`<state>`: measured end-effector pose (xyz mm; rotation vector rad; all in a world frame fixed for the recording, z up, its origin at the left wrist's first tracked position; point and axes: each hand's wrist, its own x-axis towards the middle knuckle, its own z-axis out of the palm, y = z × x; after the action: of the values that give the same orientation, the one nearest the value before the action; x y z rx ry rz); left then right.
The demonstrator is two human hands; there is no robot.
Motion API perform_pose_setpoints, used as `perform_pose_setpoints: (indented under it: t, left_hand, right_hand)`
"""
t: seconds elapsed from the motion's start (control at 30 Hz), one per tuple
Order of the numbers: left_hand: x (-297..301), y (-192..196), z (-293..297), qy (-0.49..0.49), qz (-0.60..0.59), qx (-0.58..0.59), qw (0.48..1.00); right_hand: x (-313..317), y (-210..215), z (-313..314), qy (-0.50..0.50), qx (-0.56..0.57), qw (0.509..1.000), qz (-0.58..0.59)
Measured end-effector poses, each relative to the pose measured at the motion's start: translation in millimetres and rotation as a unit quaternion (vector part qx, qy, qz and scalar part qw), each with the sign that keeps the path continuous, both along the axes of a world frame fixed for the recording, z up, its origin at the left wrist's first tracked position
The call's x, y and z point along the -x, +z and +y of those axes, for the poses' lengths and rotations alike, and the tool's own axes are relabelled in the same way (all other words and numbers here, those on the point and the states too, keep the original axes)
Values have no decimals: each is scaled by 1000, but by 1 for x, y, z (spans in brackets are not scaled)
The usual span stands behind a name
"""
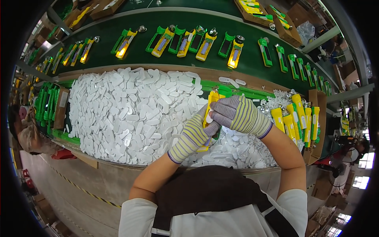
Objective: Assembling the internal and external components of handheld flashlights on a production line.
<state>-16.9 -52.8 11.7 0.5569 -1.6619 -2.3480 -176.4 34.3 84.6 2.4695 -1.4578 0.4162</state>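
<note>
In front of me, a yellow and green flashlight housing (213, 96) is held between both hands, tilted, with its far end showing above my fingers. My left hand (191, 138), in a striped knit glove, is closed round its near left side. The fingers of my right hand (241, 114), gloved alike, are closed against its upper face and cover much of it. A small white plastic piece (209, 118) shows between the fingertips. Beneath and left of the hands spreads a large heap of white oval plastic pieces (126, 114).
Beyond the heap runs a green conveyor belt (154, 65) with open flashlight housings, some lit. A cardboard box (317, 130) of yellow and green flashlights (298, 110) stands at right. Green housings (46, 102) are stacked at left by a person (33, 136). Three loose ovals (229, 81) lie beyond my hands.
</note>
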Motion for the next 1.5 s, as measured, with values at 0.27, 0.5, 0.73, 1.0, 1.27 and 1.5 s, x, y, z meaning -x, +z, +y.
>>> perform_pose_setpoints:
  t: [0.27, 0.5, 0.73, 1.0, 1.27, 1.5]
  left_hand:
    - [1, 12, 5, -40, -6, 65, 997]
    - [1, 54, -10, -155, -61, -39, 985]
    - [18, 14, -2, -106, 21, 203, 973]
    - [25, 1, 12, -7, 59, -262, 963]
    - [38, -24, 18, 108, 130, -294, 941]
    - [39, -6, 29, 107, 114, -291, 944]
  right_hand:
    - [8, 4, 13, 52, 30, 998, 30]
    - [12, 16, 17, 45, 62, 996, 44]
    - [8, 4, 28, -38, 43, 998, -8]
    - [-31, -67, 73, -280, -34, 671, -686]
    - [-50, -58, 78, -362, -61, 760, -537]
    - [-67, -60, 68, -362, -80, 693, -618]
